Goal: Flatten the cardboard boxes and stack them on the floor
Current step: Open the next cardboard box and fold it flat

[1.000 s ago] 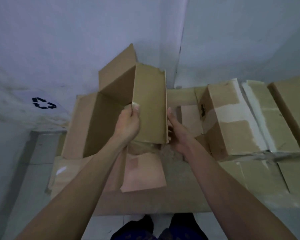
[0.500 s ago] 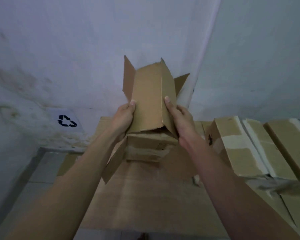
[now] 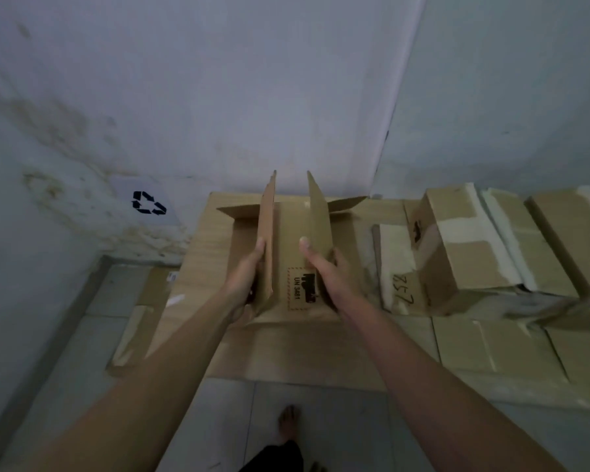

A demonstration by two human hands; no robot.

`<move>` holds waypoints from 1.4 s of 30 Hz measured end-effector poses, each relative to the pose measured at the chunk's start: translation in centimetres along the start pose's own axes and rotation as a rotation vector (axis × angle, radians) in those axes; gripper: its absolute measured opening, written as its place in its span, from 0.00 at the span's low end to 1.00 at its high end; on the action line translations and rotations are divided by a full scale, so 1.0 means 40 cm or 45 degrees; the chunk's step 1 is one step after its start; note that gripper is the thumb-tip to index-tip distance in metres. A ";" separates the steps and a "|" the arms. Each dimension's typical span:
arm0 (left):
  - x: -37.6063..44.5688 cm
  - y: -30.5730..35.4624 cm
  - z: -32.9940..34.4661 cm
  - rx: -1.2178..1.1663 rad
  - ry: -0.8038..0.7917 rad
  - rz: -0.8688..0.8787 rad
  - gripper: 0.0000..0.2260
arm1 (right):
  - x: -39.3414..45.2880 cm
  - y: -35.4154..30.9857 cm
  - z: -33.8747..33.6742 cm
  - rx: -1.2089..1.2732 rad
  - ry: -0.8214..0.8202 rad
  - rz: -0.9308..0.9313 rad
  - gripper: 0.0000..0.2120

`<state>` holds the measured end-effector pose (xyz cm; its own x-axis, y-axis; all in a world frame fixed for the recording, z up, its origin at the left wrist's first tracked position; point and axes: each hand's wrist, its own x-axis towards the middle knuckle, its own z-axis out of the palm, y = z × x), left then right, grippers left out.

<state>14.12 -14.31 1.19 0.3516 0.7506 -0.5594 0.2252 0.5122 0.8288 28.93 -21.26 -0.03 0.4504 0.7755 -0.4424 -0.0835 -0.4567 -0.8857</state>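
Note:
A small brown cardboard box [image 3: 293, 240] lies opened out on a pile of flattened cardboard [image 3: 286, 345] on the floor, by the wall corner. Two of its panels stand upright; a printed label reading UN 3481 shows between them. My left hand [image 3: 247, 277] grips the left upright panel from outside. My right hand [image 3: 324, 270] grips the right upright panel, thumb on its inner face. Flaps spread out at the far end.
Several unflattened taped boxes [image 3: 467, 247] lie in a row to the right, on more flat cardboard. A recycling symbol [image 3: 148, 202] marks the stained left wall. Grey floor tiles [image 3: 225, 420] and my bare foot [image 3: 288, 424] are below.
The box was held up in the air in front of the wall; now it is down on the flat cardboard pile, spread open, with both hands on its upright panels.

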 end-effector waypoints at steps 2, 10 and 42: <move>-0.017 0.001 0.007 -0.013 -0.060 0.074 0.26 | -0.028 -0.026 -0.013 -0.060 -0.040 -0.014 0.34; -0.041 -0.030 -0.009 -0.079 -0.034 0.079 0.31 | -0.073 -0.018 -0.119 -1.307 0.495 -0.461 0.42; 0.048 -0.368 -0.188 0.877 0.413 -0.155 0.30 | 0.040 0.406 0.034 -1.463 -0.521 -0.187 0.32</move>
<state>4.66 -17.26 -12.18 0.0281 0.8450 -0.5340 0.7973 0.3033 0.5219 27.09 -26.83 -15.32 0.0605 0.8369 -0.5440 0.8695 -0.3119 -0.3831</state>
